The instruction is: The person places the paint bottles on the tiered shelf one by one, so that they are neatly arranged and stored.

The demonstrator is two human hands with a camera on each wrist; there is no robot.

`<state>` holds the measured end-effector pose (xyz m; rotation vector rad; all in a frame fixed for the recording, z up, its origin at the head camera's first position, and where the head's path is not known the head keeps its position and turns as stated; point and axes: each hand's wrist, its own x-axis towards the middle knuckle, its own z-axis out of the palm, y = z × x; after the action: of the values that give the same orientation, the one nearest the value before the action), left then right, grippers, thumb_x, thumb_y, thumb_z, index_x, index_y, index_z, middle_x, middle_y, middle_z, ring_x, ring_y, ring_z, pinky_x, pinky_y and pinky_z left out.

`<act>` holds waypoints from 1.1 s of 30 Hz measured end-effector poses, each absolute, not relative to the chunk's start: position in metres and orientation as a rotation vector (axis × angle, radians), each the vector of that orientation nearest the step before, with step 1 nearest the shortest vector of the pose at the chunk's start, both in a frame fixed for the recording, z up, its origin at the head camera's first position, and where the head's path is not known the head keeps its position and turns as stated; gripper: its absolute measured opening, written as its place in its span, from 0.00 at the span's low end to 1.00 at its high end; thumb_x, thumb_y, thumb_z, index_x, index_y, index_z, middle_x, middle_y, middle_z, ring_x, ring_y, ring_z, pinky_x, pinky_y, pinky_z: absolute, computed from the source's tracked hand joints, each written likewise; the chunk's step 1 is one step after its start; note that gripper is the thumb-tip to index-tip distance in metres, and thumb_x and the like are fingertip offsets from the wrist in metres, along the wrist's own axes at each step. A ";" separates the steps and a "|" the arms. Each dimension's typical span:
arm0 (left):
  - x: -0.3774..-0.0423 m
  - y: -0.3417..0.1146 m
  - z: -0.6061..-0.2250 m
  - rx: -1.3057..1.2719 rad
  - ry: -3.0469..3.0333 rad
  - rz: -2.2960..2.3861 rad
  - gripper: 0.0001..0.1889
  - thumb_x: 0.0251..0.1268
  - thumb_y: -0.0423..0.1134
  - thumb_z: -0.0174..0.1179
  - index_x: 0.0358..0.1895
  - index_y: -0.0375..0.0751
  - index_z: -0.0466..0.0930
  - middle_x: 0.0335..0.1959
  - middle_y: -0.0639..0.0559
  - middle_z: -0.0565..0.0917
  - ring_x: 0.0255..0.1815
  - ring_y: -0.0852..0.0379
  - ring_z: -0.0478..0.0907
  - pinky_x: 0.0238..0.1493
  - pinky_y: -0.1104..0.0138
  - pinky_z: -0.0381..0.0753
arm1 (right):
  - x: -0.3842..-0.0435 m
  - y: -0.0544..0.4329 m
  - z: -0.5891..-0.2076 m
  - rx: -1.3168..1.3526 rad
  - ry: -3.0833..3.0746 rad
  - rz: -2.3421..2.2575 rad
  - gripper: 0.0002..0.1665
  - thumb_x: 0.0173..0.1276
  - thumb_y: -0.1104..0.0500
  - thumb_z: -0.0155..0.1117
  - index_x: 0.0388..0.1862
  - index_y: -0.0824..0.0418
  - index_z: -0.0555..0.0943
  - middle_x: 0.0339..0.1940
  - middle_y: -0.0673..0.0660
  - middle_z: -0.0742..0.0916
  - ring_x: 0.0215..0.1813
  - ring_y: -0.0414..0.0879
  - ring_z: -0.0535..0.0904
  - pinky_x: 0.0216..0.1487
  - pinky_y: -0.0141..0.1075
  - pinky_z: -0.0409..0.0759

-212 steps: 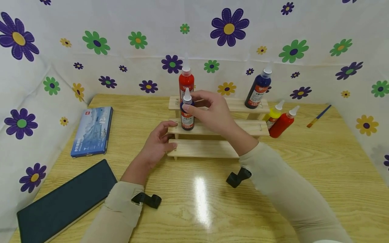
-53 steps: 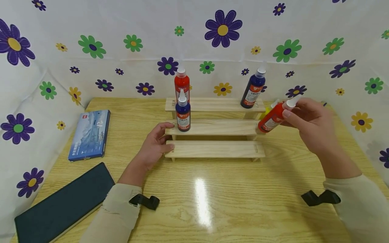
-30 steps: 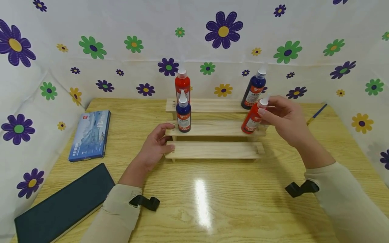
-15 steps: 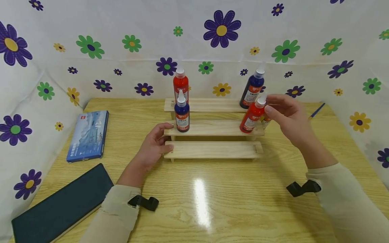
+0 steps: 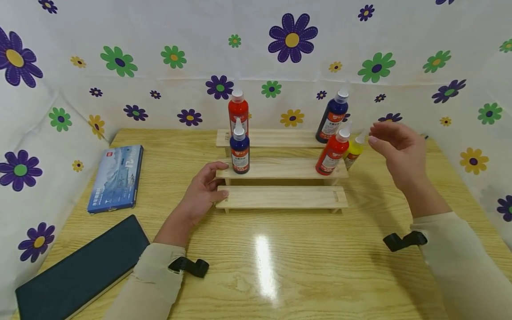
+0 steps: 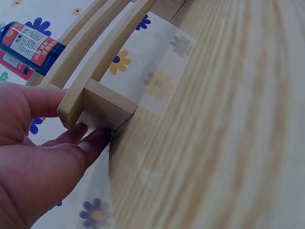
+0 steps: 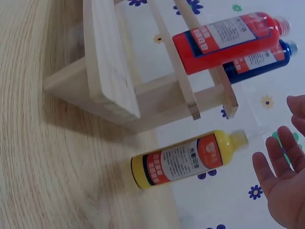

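Note:
A three-step wooden display rack [image 5: 280, 197] stands on the table. My left hand [image 5: 202, 193] grips its left end, thumb and fingers around the step ends, as the left wrist view shows. My right hand [image 5: 400, 149] holds nothing, fingers loosely bent, right of the rack. Nearest to it, a yellow paint bottle [image 7: 183, 160] stands on the table beside the rack. On the middle step are a blue paint bottle [image 5: 240, 155] at left and a red paint bottle [image 5: 333, 155] at right. The top step bears another red bottle [image 5: 238, 109] at left and a dark blue one [image 5: 334, 118] at right.
A blue box [image 5: 116, 178] lies flat at the left of the table. In front of it is a dark rectangular board [image 5: 82, 271]. A paintbrush tip [image 5: 426, 137] shows behind my right hand. Flower-printed cloth [image 5: 180, 26] hangs behind and at both sides.
My right hand brought the red bottle from the table onto the middle step's right end, let go and drew back to the right. The left hand stayed on the rack.

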<state>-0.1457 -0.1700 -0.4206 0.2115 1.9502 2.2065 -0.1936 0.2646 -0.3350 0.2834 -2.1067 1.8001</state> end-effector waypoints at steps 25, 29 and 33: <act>-0.144 -0.170 -0.420 0.199 1.953 2.193 0.33 0.61 0.10 0.52 0.68 0.40 0.65 0.69 0.40 0.67 0.64 0.34 0.67 0.46 0.64 0.79 | -0.220 0.276 -0.369 0.243 -2.697 1.612 0.24 0.74 0.57 0.64 0.64 0.65 0.77 0.58 0.54 0.81 0.51 0.40 0.81 0.48 0.29 0.80; -0.144 -0.170 -0.420 0.203 1.955 2.189 0.33 0.62 0.11 0.52 0.68 0.40 0.65 0.69 0.41 0.66 0.64 0.35 0.68 0.47 0.63 0.79 | -0.221 0.277 -0.371 0.216 -2.672 1.652 0.24 0.73 0.55 0.65 0.63 0.66 0.76 0.56 0.53 0.81 0.50 0.39 0.81 0.46 0.30 0.81; -0.144 -0.170 -0.420 0.207 1.963 2.181 0.32 0.63 0.11 0.52 0.68 0.40 0.65 0.69 0.42 0.66 0.63 0.38 0.69 0.48 0.62 0.79 | -0.221 0.279 -0.373 0.186 -2.659 1.674 0.26 0.73 0.52 0.65 0.63 0.66 0.76 0.55 0.52 0.82 0.49 0.39 0.82 0.45 0.33 0.82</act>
<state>-0.1438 -0.1699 -0.4203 0.2069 1.9627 2.1812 -0.2213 0.2792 -0.3725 0.1859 -2.6589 1.6744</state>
